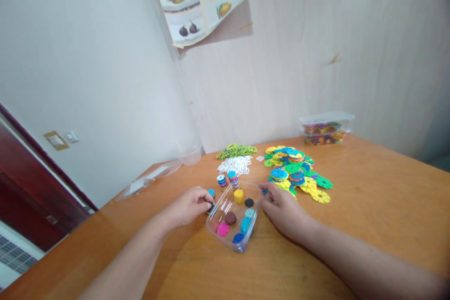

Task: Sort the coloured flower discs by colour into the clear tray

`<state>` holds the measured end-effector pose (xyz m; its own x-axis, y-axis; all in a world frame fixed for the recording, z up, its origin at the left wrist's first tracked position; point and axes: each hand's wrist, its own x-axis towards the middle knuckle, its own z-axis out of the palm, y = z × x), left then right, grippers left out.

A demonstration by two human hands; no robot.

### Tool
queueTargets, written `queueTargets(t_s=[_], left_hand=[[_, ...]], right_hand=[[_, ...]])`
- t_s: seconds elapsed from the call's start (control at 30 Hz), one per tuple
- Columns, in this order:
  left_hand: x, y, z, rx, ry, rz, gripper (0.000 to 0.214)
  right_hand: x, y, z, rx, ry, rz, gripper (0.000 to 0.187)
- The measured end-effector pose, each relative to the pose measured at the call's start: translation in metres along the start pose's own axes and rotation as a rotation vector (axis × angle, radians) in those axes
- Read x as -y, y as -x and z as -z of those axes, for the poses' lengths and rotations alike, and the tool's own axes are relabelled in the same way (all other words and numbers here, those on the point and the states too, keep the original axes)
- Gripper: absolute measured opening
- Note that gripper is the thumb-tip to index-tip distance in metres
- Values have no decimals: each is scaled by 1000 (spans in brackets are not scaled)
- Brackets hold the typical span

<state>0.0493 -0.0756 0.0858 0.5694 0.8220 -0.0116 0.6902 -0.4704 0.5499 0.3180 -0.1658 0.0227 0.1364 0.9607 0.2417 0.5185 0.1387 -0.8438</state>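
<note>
A clear plastic box (215, 229) stands in front of me. Inside are small notched discs sorted by colour: a yellow stack (238, 196), a black disc (249, 202), brown discs (230, 218), a pink disc (223, 229), turquoise discs (245, 225) and dark blue discs (238, 238). At the box's left side, my left hand (191, 205) pinches a black disc (211, 207), close by a small disc stack (211, 193). My right hand (283, 206) is closed by the box's right rim, with a small blue disc (265, 192) at its fingertips.
Mixed disc stacks (222, 181) stand behind the box. White pieces (235, 165) and green pieces (237, 151) lie further back. Larger coloured discs (293, 168) are heaped at the right. Lidded boxes (325, 129), a clear tub (189, 153) and plastic lids (151, 179) sit near the walls.
</note>
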Motion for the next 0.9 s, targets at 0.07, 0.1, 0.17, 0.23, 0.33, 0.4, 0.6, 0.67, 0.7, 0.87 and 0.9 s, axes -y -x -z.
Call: queueTargets(t_s=[0.07,0.1,0.17,0.23,0.33,0.4,0.6,0.67,0.7,0.87,0.9], left_hand=[[-6,2,4,-18,51,27,25],[-10,4,7,-30,92,44,26],[-19,6,14,-61,183,85,28],[-29,7,20,-98,240,118,30],[-42,4,22,-126,288,130,30],[-50,-2,18,-100,321,109,28],[-73,-27,-11,28,260,67,19],[-77,-36,-22,38,186,48,17],[-78,-41,-27,36,143,37,16],[-80,-56,-45,28,-102,-43,16],[-81,-57,-47,32,-144,-58,17]], right_hand=[[-1,0,0,2,1,-3,31],[-1,-1,0,3,3,-5,31],[0,-1,0,2,6,-10,31],[0,-2,0,-3,6,-12,32],[-2,-2,0,-8,10,-6,34],[-4,-2,-1,-16,24,-1,35],[-2,-3,-1,-27,26,11,35],[-1,-3,-1,-21,14,20,34],[-1,-3,-1,-20,11,24,34],[-4,-4,-3,-41,29,12,35],[-5,-5,-4,-45,34,13,35]])
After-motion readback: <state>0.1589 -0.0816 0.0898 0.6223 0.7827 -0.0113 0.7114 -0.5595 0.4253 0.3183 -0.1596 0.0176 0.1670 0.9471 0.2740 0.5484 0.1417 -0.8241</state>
